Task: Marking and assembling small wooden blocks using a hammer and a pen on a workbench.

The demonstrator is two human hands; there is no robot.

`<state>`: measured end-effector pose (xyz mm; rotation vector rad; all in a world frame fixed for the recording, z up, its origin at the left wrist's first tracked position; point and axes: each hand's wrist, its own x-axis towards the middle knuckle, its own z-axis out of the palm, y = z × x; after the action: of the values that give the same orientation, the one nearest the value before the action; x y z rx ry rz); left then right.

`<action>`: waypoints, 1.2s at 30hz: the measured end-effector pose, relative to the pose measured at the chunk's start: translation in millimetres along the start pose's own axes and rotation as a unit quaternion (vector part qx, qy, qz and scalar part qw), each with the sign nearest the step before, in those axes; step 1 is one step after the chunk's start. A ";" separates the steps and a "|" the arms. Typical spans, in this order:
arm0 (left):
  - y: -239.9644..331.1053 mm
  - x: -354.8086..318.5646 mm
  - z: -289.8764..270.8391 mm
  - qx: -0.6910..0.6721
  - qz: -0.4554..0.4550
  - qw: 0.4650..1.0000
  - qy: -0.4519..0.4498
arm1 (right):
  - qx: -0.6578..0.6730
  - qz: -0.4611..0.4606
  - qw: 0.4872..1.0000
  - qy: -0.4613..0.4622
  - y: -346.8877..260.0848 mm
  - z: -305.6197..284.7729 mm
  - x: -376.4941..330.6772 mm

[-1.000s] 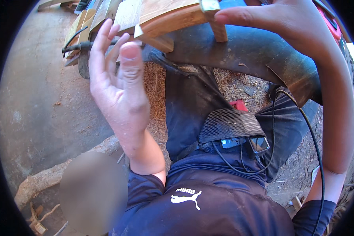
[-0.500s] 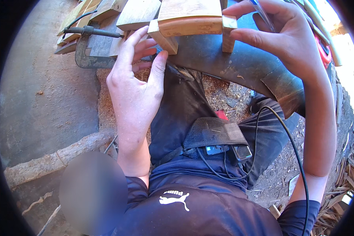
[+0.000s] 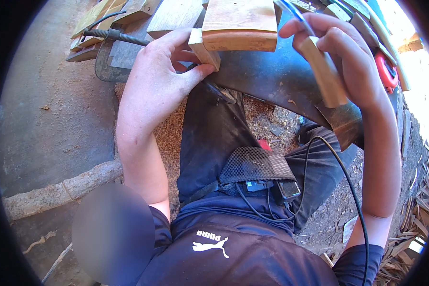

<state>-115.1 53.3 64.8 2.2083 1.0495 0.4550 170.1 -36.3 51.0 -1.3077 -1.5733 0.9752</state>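
Pinching a short wooden block (image 3: 206,51) between thumb and fingers, my left grip (image 3: 155,78) holds it at the left end of a curve-edged wooden piece (image 3: 240,41). My right grip (image 3: 353,62) clasps a second wooden block (image 3: 327,76) and a pen (image 3: 300,17), right of that piece and apart from it.

This is a rough woodworking workshop. Squared wooden blocks (image 3: 240,16) crowd the dark counter (image 3: 262,71), with a metal screw clamp (image 3: 117,36) on the left and a red tape measure (image 3: 386,74) on the right. Sawdust (image 3: 169,128) litters the ground (image 3: 321,221), and loose wood scraps (image 3: 417,214) heap up near the right edge.
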 end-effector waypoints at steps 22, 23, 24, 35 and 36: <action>-5.0 1.4 2.9 0.010 0.079 0.996 0.038 | 0.156 0.209 0.965 0.013 -16.1 30.0 6.1; -4.3 0.8 2.6 0.011 0.079 0.996 0.037 | 0.164 0.214 0.963 0.002 -15.9 29.2 6.8; -3.2 -0.1 2.1 0.030 0.076 0.996 0.034 | 0.165 0.214 0.963 0.002 -15.9 28.9 7.0; 0.4 -2.2 13.3 0.042 0.093 0.991 0.081 | 0.236 0.280 0.929 0.047 -25.4 26.7 7.8; 0.1 -2.3 14.1 0.039 0.096 0.991 0.085 | 0.237 0.278 0.930 0.047 -24.1 26.4 7.6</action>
<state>-108.7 45.7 54.4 2.3859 0.9593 0.7079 136.8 -33.7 65.6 -1.4375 -0.8141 1.5019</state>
